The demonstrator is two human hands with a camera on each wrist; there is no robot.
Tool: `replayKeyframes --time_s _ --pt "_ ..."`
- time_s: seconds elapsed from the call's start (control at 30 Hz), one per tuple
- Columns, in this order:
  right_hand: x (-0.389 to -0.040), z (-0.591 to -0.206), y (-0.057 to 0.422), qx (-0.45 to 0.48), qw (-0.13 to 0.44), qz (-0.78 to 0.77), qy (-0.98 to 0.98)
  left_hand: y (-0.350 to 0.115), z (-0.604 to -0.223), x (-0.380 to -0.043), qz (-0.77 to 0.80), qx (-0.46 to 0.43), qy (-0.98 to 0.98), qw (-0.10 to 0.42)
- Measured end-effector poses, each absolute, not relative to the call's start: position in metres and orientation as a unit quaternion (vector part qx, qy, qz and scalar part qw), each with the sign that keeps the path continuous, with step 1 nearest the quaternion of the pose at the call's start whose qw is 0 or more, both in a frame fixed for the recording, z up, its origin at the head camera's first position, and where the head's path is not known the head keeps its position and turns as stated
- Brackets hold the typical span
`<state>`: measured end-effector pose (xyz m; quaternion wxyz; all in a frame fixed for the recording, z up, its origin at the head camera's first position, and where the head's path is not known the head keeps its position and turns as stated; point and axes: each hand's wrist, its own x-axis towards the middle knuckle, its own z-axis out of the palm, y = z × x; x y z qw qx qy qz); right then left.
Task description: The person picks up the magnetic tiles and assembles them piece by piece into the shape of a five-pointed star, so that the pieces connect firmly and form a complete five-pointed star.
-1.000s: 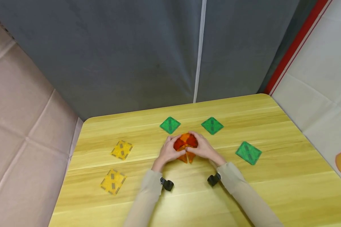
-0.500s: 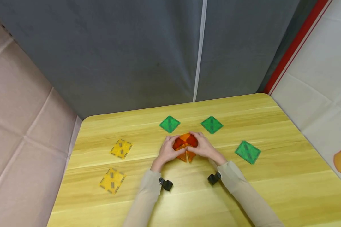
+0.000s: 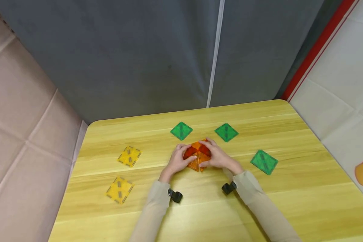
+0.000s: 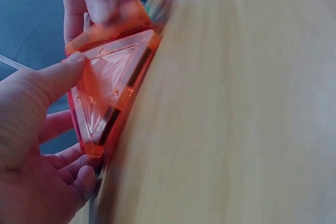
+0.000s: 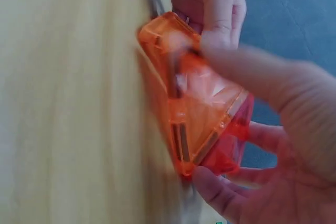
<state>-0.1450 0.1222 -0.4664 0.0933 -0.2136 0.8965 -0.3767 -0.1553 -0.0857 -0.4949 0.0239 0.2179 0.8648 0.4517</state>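
Observation:
In the head view, a small peaked shape of translucent magnetic tiles, orange triangular tiles in front and red tiles at the sides, stands at mid-table. My left hand grips its left side, thumb over the front face. From the right, my right hand holds the other side, with fingers round the back and thumb on the front. The left wrist view shows an orange triangular tile under the left thumb. A blurred right thumb presses across an orange tile in the right wrist view. Fingers hide the back.
Behind the hands lie two green square tiles, one left and one right. Another green tile lies to the right. Two yellow square tiles, a farther one and a nearer one, lie on the left of the wooden table.
My right thumb has shifted slightly toward me and its fingers a little farther back. At the front, the gap between the orange tiles has narrowed. My left hand keeps nearly the same grip.

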Motion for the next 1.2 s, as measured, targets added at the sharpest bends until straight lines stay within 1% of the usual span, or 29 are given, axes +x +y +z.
replayKeyframes --time_s 0.2,0.67,0.83,1.1,1.2 --pt "-0.1438 -0.4694 0.1198 -0.19 0.087 -0.375 0.903 -0.0871 -0.4953 -0.1544 0.457 0.22 0.861 0.025" --pt "-0.1406 -0.4729 0.1222 -0.193 0.071 -0.351 0.914 -0.0878 -0.4934 -0.1507 0.41 0.208 0.888 0.022" --pt "-0.1413 -0.4747 0.1229 -0.203 0.056 -0.348 0.914 -0.0878 -0.4937 -0.1513 0.402 0.214 0.89 0.018" --pt "-0.1408 -0.476 0.1214 -0.221 0.015 -0.371 0.902 -0.0818 -0.4911 -0.1532 0.372 0.212 0.903 0.017" --pt "-0.1407 -0.4765 0.1223 -0.215 0.016 -0.379 0.9 -0.0833 -0.491 -0.1539 0.374 0.211 0.903 0.021"
